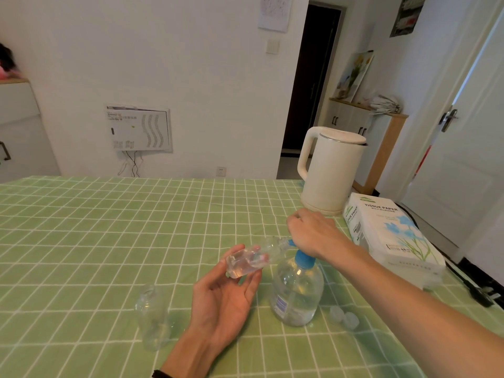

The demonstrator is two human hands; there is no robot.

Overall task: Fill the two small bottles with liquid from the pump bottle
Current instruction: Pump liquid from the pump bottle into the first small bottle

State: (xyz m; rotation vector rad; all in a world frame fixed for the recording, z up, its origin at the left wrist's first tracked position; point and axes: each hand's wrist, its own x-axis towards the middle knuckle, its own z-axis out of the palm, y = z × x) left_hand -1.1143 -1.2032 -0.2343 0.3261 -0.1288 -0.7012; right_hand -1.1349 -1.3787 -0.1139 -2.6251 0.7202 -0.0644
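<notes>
A clear pump bottle (297,293) with a blue pump head stands on the green checked tablecloth, partly full of clear liquid. My right hand (313,233) presses down on top of the pump head and hides most of it. My left hand (226,298) holds a small clear bottle (253,259) tilted almost flat, its mouth at the blue spout; some liquid lies inside it. A second small clear bottle (152,320) stands upright and uncapped to the left of my left hand. Two small pale caps (344,317) lie right of the pump bottle.
A cream electric kettle (331,170) stands at the table's far right. A white tissue paper pack (392,236) lies along the right edge. The green checked table (95,227) stretches to the left and back. A black cable (474,289) runs at the right edge.
</notes>
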